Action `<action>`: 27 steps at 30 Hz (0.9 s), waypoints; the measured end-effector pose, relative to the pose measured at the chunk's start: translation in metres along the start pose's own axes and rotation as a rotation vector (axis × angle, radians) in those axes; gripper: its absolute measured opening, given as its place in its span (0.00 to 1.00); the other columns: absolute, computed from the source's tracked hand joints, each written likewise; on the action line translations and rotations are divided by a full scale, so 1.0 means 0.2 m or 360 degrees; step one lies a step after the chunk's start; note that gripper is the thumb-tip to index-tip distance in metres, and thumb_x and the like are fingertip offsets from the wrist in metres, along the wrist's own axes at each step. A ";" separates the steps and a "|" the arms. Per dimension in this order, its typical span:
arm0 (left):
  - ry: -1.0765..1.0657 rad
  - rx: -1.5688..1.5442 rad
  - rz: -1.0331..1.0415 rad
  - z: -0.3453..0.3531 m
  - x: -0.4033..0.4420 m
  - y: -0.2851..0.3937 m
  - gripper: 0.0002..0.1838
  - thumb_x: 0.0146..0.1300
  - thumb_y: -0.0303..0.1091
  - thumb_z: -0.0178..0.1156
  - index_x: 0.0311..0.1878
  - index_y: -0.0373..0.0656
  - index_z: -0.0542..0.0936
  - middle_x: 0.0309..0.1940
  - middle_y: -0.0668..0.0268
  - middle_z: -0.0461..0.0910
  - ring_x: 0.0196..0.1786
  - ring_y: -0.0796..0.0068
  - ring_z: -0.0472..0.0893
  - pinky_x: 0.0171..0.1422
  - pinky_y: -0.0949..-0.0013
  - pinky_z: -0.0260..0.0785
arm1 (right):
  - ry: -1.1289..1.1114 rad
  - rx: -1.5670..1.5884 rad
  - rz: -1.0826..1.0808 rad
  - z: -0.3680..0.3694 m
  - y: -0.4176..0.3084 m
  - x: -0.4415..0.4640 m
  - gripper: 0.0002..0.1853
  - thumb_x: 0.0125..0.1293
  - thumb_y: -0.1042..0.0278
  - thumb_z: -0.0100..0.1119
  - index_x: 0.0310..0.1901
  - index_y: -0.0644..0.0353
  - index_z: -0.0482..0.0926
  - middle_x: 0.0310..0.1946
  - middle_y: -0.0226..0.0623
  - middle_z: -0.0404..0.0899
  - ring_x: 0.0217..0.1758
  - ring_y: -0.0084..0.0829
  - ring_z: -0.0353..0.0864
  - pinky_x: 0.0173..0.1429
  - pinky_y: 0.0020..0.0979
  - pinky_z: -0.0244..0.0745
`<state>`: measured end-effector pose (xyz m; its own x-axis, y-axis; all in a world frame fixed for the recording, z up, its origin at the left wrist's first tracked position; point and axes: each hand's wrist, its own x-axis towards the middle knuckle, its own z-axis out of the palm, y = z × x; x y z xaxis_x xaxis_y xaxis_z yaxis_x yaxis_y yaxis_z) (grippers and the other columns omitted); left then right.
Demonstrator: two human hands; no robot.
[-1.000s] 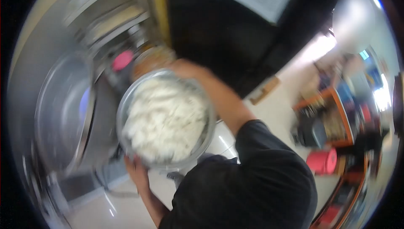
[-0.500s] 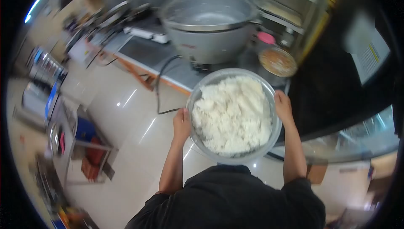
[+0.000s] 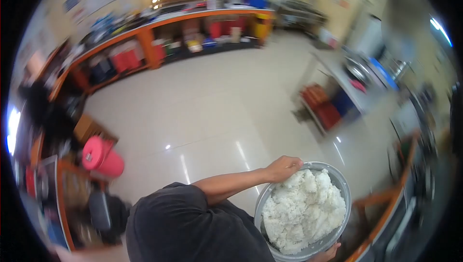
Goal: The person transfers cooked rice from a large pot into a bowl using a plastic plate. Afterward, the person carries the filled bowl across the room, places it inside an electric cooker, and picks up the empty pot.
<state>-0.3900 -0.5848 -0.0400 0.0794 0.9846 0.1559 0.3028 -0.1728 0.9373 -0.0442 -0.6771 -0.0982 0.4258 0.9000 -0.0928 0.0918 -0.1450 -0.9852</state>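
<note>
A round metal pot (image 3: 345,185) heaped with cooked white rice (image 3: 306,211) is held out at the lower right of the view. My left hand (image 3: 284,168) is closed on its rim at the upper left side. On the opposite, lower side, my right hand (image 3: 328,254) grips the rim, partly cut off by the frame's bottom edge. The rice is clumped and rises near the rim. The pot is off the floor, carried in front of my body.
Tiled floor (image 3: 193,103) stretches ahead. A long orange-framed counter (image 3: 149,45) lines the far wall. At right stand a metal table (image 3: 345,76) with red and blue crates beneath and an orange-edged counter (image 3: 386,233). A pink drink cooler (image 3: 102,158) is at left.
My view and body have turned left, away from the large cooker on the counter. The pot has gone to the lower right of the view, still held in both hands.
</note>
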 end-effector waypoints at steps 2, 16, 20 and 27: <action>0.0208 0.0083 -0.0208 -0.06 -0.14 0.21 0.24 0.71 0.49 0.42 0.46 0.36 0.78 0.38 0.47 0.80 0.44 0.46 0.77 0.52 0.56 0.68 | -0.0330 0.0021 -0.0078 0.10 -0.22 0.10 0.32 0.66 0.44 0.48 0.60 0.64 0.64 0.58 0.44 0.68 0.60 0.45 0.66 0.60 0.46 0.64; 0.2034 0.0174 -0.0610 0.63 -0.47 0.68 0.24 0.72 0.50 0.43 0.46 0.35 0.76 0.30 0.57 0.78 0.35 0.67 0.75 0.44 0.64 0.68 | -0.1852 0.0207 -0.0272 0.38 -0.90 1.16 0.24 0.72 0.54 0.40 0.42 0.71 0.77 0.40 0.44 0.77 0.43 0.36 0.78 0.46 0.33 0.72; 0.2369 0.0024 -0.0581 0.69 -0.46 0.65 0.24 0.73 0.49 0.44 0.43 0.34 0.77 0.31 0.67 0.76 0.38 0.80 0.71 0.45 0.69 0.67 | -0.1980 0.0272 -0.0456 0.58 -0.92 1.26 0.24 0.73 0.55 0.40 0.40 0.72 0.78 0.36 0.42 0.78 0.39 0.32 0.77 0.44 0.32 0.72; 0.2319 -0.0194 -0.0730 0.76 -0.43 0.62 0.31 0.72 0.54 0.41 0.48 0.29 0.77 0.39 0.60 0.80 0.45 0.76 0.75 0.52 0.67 0.67 | -0.2094 0.0171 -0.0683 0.62 -0.80 1.42 0.25 0.73 0.56 0.39 0.36 0.72 0.79 0.30 0.38 0.79 0.33 0.27 0.75 0.40 0.31 0.71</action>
<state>-0.2150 -0.6944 0.0145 -0.9897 0.1335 -0.0525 -0.0427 0.0754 0.9962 -0.0503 -0.3470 0.0149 -0.7754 0.5956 0.2097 -0.0963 0.2166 -0.9715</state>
